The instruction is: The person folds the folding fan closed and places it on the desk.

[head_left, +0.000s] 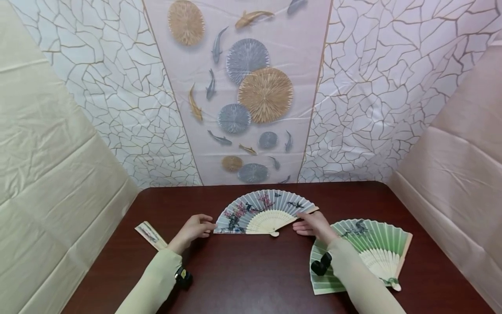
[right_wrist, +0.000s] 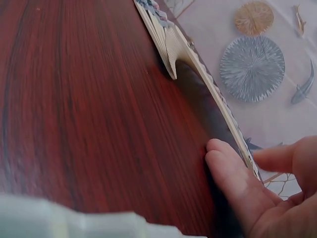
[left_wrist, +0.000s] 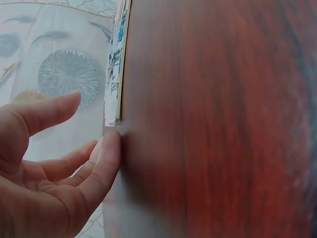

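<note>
A spread folding fan [head_left: 270, 209] with pink blossoms and dark birds on pale blue lies near the back of the table, its light ribs meeting toward me. My left hand [head_left: 196, 227] is at its left corner, fingertips right by the edge; in the left wrist view thumb and fingers stand apart around that corner [left_wrist: 116, 99]. At the fan's right side is my right hand [head_left: 313, 226], thumb over the outer stick and fingers extended just in front. The right wrist view shows this outer stick [right_wrist: 218, 96] running between thumb and fingers.
An open green folding fan [head_left: 368, 244] lies at the right, partly under my right forearm in view. A closed pale fan [head_left: 150, 235] with a printed picture lies at the left, one end hidden by my left arm. Patterned cloth hangs behind the dark table [head_left: 251, 270].
</note>
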A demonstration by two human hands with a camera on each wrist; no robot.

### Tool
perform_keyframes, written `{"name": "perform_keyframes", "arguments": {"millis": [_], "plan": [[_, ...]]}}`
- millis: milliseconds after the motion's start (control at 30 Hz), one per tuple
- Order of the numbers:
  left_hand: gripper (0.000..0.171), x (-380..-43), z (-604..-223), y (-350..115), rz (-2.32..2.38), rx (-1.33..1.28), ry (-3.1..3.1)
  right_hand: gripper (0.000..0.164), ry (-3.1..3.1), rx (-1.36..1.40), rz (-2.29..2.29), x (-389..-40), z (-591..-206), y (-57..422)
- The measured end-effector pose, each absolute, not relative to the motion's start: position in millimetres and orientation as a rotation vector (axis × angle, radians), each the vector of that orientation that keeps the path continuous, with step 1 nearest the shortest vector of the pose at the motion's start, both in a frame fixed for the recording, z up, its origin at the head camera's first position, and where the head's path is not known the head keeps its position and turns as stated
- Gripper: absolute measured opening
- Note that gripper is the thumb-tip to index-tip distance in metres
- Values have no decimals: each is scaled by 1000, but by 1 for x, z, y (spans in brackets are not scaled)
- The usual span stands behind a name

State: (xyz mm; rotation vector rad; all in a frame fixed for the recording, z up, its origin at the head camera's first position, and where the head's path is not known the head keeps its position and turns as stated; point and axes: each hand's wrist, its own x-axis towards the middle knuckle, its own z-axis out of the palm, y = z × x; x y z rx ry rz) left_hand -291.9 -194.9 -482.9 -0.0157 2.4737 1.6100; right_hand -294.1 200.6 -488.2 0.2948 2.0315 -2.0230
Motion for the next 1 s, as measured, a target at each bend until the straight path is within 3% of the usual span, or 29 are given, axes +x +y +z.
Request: {"name": "perform_keyframes", "arguments": {"millis": [300, 1000], "plan": [[41, -291, -487, -192, 1593, -36, 2456, 34, 1926, 291, -2170, -291, -494, 192], [34, -289, -485, -186, 1635, -83, 2465, 45, 1775, 408, -2322, -289, -496, 188]]}}
